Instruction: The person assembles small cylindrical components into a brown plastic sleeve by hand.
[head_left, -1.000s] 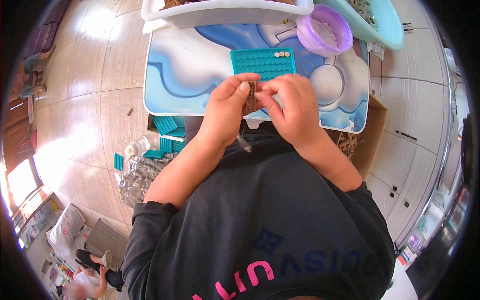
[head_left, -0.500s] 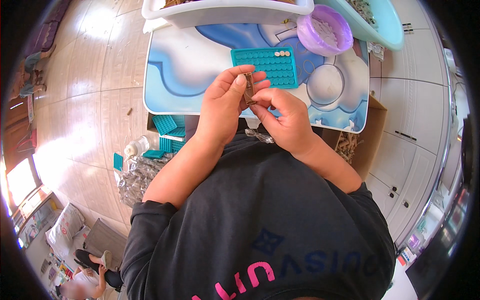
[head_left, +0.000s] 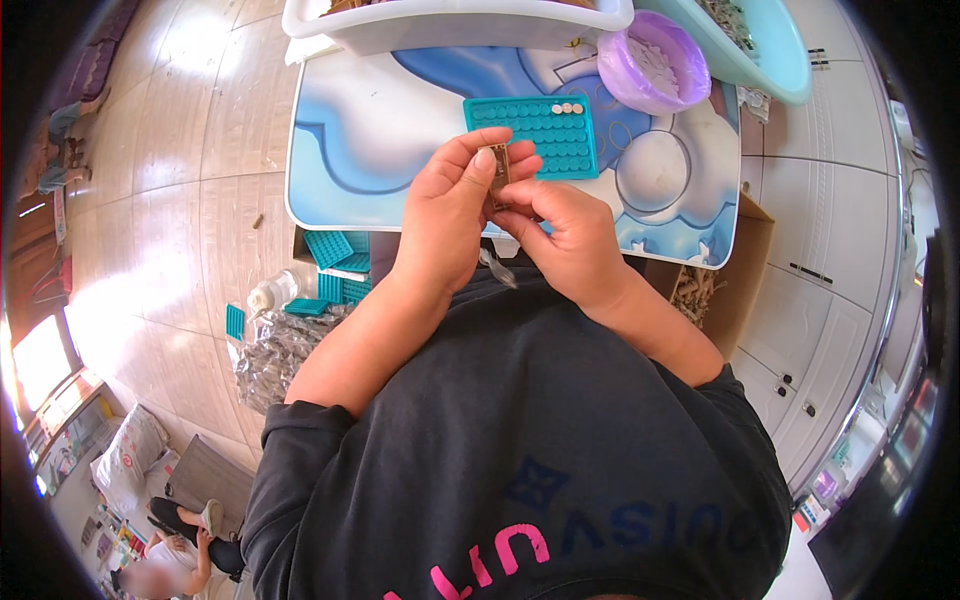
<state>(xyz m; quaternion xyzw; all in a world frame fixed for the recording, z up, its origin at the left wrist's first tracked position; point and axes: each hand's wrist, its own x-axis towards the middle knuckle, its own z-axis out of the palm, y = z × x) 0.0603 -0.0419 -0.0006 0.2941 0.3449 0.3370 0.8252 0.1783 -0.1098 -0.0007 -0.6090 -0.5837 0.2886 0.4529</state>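
Observation:
Over the near edge of the table, my left hand [head_left: 450, 195] grips a small, flat brown rectangular piece [head_left: 501, 160] between thumb and fingers. My right hand [head_left: 560, 225] is closed at the piece's lower end, its thumb and fingertips pinched together; anything small inside that pinch is hidden. Below my hands hangs a crinkled, clear-grey plastic strip [head_left: 497, 268], and I cannot tell what it is attached to. Just beyond my fingers lies a teal tray [head_left: 530, 122] with rows of round hollows. Three small pale discs [head_left: 567, 108] sit in its far right corner.
A white bin [head_left: 460, 35] stands at the table's far edge. To its right are a purple bowl [head_left: 690, 85] with white pieces and a light-teal basin [head_left: 785, 60]. Left of my arm, the floor holds teal trays [head_left: 328, 246], a bottle [head_left: 270, 292] and plastic bags [head_left: 275, 355]. A cardboard box [head_left: 745, 255] stands right.
My right fingers have shifted slightly left and up along the brown piece. The plastic strip below has swung left and now hangs more steeply. My left hand stays almost still.

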